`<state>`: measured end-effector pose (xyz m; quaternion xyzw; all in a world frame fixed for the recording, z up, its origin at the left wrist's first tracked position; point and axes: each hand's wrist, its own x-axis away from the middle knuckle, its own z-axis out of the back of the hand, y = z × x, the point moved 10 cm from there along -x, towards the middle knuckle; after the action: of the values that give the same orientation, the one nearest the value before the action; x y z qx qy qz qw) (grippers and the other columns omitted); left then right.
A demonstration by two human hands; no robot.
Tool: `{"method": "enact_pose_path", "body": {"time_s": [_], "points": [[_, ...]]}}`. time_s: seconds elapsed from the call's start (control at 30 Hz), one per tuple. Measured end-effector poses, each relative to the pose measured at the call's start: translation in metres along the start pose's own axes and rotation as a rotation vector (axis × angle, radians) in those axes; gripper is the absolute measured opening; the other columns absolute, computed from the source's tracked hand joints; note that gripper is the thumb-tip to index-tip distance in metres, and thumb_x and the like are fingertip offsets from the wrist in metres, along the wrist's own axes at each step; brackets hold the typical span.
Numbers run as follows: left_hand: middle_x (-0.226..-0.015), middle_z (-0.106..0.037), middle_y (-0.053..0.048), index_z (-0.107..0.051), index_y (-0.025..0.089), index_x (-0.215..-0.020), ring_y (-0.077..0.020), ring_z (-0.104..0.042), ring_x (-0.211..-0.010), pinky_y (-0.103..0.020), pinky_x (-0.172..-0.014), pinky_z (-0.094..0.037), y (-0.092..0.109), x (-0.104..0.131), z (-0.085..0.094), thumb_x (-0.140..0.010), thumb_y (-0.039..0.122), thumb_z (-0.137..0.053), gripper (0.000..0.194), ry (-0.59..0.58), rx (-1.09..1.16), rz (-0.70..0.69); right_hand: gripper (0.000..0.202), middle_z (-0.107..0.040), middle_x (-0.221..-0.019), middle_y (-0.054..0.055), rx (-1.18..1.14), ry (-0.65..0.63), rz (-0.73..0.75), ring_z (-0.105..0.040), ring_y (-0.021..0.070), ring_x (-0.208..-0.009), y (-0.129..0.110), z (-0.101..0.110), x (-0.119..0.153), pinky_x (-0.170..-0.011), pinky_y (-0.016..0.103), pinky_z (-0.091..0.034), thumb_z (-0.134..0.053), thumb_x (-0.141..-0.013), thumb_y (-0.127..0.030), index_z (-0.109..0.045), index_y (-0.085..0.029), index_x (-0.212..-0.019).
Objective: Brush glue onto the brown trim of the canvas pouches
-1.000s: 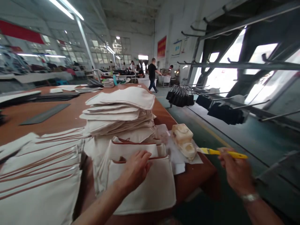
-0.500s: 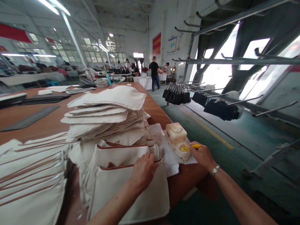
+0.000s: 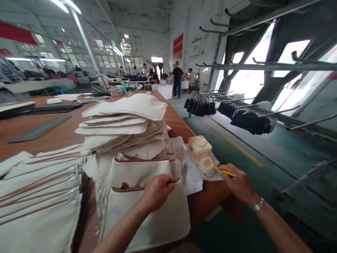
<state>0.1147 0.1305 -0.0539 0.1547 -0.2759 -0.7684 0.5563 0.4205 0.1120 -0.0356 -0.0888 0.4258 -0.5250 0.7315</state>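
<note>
At the lower middle of the frame the left hand [image 3: 157, 191] presses down on the top edge of a cream canvas pouch panel [image 3: 147, 214], fingers curled over its brown trim. Lower right, the right hand [image 3: 240, 183] is closed around a yellow-handled brush [image 3: 223, 171], whose tip rests in the glue pot [image 3: 202, 154] standing on white paper [image 3: 193, 172] at the table's right edge. Lower left lies a spread of cream panels with brown stripes [image 3: 39, 196]. Behind the pouch, at centre, rises a tall stack of cream fabric pieces [image 3: 126, 126] on the brown table [image 3: 65, 131]. Farther right, dark bags hang from a rack [image 3: 201, 107]; people stand at the distant benches.
</note>
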Motion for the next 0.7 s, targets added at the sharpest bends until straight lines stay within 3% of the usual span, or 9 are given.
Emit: {"method": "enact_pose_path", "body": {"time_s": [0.1,0.17,0.27,0.33,0.43,0.53,0.7], "points": [[-0.077,-0.071,-0.001,-0.077,0.022,-0.088,-0.0178,-0.061,-0.073,-0.025,-0.063,-0.034,-0.004,0.009,-0.005,-0.09,0.036,-0.056,0.025,-0.059,0.018,-0.022,0.026,-0.069,-0.093,0.007,0.0,0.071,-0.081,-0.066,0.0248,-0.081,-0.004,0.007,0.011,-0.076,0.036,-0.051,-0.055,-0.101,-0.044,-0.071,-0.023,-0.096],[-0.074,-0.069,-0.001,-0.077,0.021,-0.087,-0.0172,-0.06,-0.072,-0.025,-0.062,-0.034,-0.008,0.014,-0.007,-0.087,0.035,-0.058,0.024,-0.067,0.055,-0.009,0.029,-0.067,-0.083,0.005,-0.086,0.178,-0.244,-0.062,0.0218,-0.068,-0.004,0.015,0.023,-0.065,0.032,-0.05,-0.057,-0.101,-0.048,-0.069,-0.021,-0.099],[-0.073,-0.066,0.0,-0.076,0.019,-0.087,-0.0164,-0.056,-0.07,-0.024,-0.061,-0.035,-0.01,0.021,-0.004,-0.085,0.036,-0.059,0.024,-0.043,0.15,0.031,0.034,-0.06,-0.067,0.001,-0.445,0.261,-0.474,-0.051,0.0162,-0.052,-0.012,0.005,0.043,-0.048,0.026,-0.042,-0.063,-0.097,-0.053,-0.066,-0.019,-0.101],[-0.075,-0.066,0.0,-0.074,0.017,-0.085,-0.0162,-0.056,-0.07,-0.024,-0.062,-0.036,-0.008,0.025,0.0,-0.085,0.037,-0.059,0.025,-0.022,0.21,0.05,0.035,-0.054,-0.063,-0.001,-0.665,0.254,-0.528,-0.046,0.0136,-0.049,-0.029,-0.011,0.047,-0.043,0.023,-0.037,-0.067,-0.095,-0.053,-0.065,-0.018,-0.098],[-0.075,-0.066,-0.001,-0.074,0.016,-0.084,-0.0167,-0.055,-0.072,-0.025,-0.064,-0.038,-0.003,0.031,0.003,-0.084,0.038,-0.059,0.027,-0.028,0.277,0.07,0.035,-0.052,-0.06,-0.002,-0.775,0.229,-0.521,-0.045,0.0124,-0.047,-0.056,-0.03,0.042,-0.041,0.021,-0.033,-0.069,-0.093,-0.052,-0.064,-0.018,-0.094],[-0.076,-0.066,-0.002,-0.074,0.016,-0.085,-0.0172,-0.057,-0.073,-0.025,-0.065,-0.039,0.003,0.038,0.004,-0.082,0.038,-0.06,0.027,-0.057,0.34,0.068,0.037,-0.052,-0.057,-0.001,-0.696,0.182,-0.453,-0.045,0.0132,-0.047,-0.076,-0.038,0.029,-0.042,0.022,-0.035,-0.068,-0.094,-0.054,-0.064,-0.017,-0.089],[-0.078,-0.068,-0.002,-0.074,0.016,-0.084,-0.0176,-0.059,-0.075,-0.025,-0.067,-0.042,0.007,0.045,0.01,-0.083,0.041,-0.062,0.028,-0.026,0.367,0.039,0.036,-0.055,-0.059,0.0,-0.546,0.248,-0.375,-0.047,0.0144,-0.049,-0.083,-0.024,0.021,-0.043,0.023,-0.036,-0.064,-0.096,-0.053,-0.064,-0.018,-0.089]]}}
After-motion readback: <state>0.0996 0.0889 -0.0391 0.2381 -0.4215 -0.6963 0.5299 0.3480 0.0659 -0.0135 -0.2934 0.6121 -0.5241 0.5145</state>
